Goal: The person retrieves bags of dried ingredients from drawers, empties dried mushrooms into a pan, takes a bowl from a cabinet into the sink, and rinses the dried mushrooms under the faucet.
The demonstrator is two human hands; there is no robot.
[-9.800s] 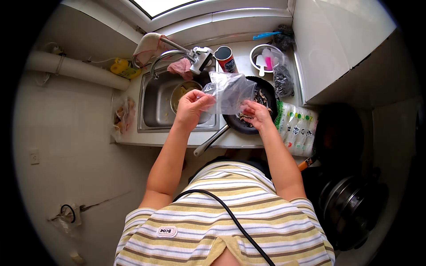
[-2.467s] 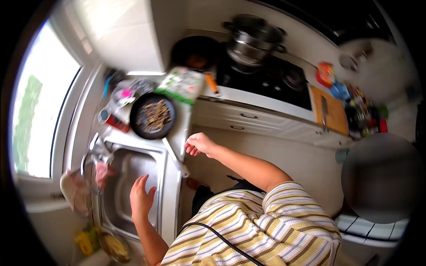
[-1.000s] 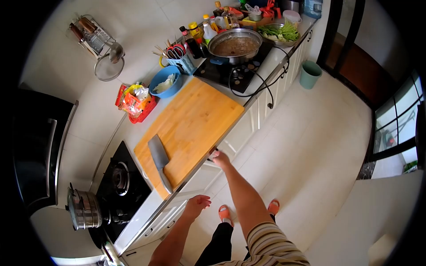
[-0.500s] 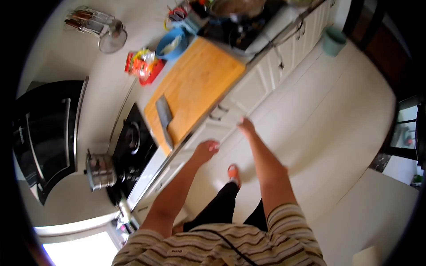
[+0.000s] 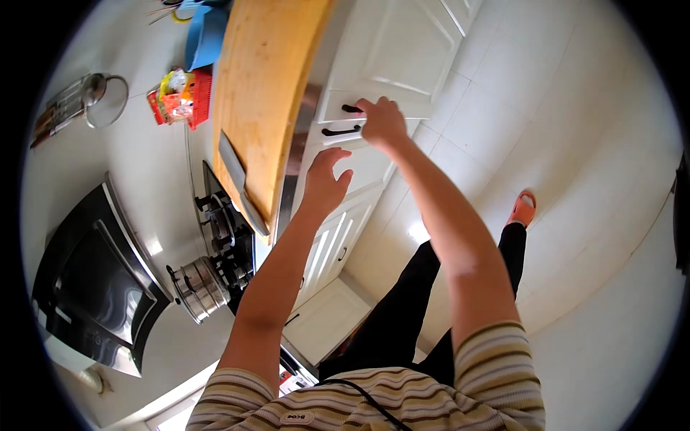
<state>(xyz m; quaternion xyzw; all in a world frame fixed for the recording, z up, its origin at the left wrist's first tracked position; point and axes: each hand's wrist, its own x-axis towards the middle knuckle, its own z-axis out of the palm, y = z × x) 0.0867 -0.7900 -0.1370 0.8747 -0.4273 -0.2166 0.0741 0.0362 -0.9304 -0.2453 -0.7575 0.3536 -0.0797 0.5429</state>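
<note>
My right hand (image 5: 384,126) is at a white cabinet door (image 5: 395,61), its fingers curled at the end of a dark door handle (image 5: 351,109). A second dark handle (image 5: 339,131) sits just below, beside that hand. My left hand (image 5: 327,183) hovers in front of the cabinets with thumb and fingers apart, holding nothing. On the counter to its left, a cleaver (image 5: 233,165) lies on a large wooden cutting board (image 5: 262,65).
A red basket (image 5: 201,97) with packets and a blue bowl (image 5: 207,36) stand behind the board. A steel pot (image 5: 201,287) is by the gas stove (image 5: 228,230). A range hood (image 5: 93,280) is at left. Pale floor tiles (image 5: 532,108) extend to the right.
My view has turned and come closer to the cabinets. My right hand has reached the cabinet handle. My left hand has risen, its fingers now spread.
</note>
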